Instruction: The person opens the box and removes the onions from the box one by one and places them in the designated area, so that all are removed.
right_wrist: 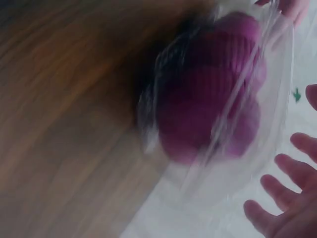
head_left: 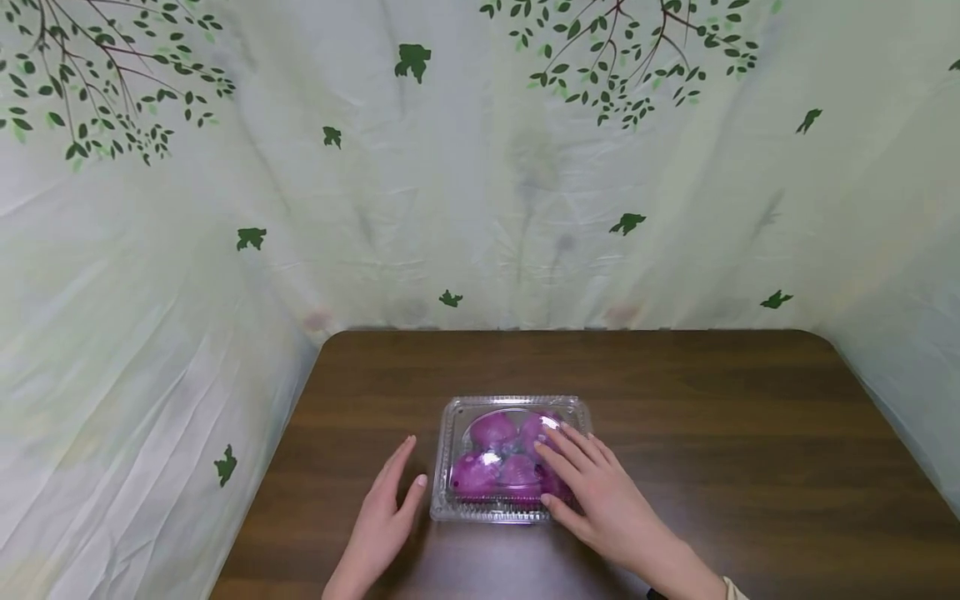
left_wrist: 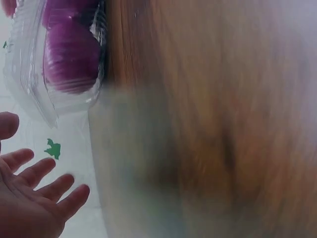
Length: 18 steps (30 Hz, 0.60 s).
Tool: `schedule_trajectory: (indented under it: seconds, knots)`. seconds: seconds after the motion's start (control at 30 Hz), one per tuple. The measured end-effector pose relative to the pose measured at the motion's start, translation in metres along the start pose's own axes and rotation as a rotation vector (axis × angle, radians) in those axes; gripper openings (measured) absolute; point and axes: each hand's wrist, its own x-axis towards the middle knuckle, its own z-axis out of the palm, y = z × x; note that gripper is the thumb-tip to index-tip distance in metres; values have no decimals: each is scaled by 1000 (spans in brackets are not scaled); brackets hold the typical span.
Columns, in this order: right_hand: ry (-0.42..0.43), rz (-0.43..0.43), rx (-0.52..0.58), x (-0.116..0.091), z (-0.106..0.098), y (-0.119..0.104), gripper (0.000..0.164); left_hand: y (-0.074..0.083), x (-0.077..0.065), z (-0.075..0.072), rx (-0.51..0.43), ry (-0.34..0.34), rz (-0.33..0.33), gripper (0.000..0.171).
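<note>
A clear plastic clamshell container (head_left: 442,467) with its lid down stands on the brown table. Inside it lie several round purple things (head_left: 476,477), smooth and glossy, their kind not plain. My left hand (head_left: 381,521) is just left of the container, fingers straight and apart from it. Over the container's right side hovers my right hand (head_left: 600,493), fingers spread; the head view hides whether they touch. In the right wrist view, the fingers (right_wrist: 282,196) look clear of the container's wall. The left wrist view has the left fingers (left_wrist: 37,173) extended below the container.
The dark wood table (head_left: 712,433) has rounded far corners. Behind and beside it hangs a pale curtain (head_left: 480,192) printed with leaves and branches.
</note>
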Motion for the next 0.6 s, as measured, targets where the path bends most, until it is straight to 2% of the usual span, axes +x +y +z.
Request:
schedule_trajectory:
  seconds: [0.13, 0.23, 0.4, 0.6]
  knots:
    - [7, -86, 28, 9, 12, -9, 58, 2, -4, 4, -126, -16, -75, 48]
    - [12, -134, 26, 14, 19, -16, 56, 1, -8, 7, -238, -42, -101, 42]
    - [-5, -169, 36, 21, 28, -26, 57, -2, -13, 12, -447, -75, -138, 42]
    - [-24, -201, 60, 31, 38, -38, 59, -2, -16, 15, -624, -66, -241, 41]
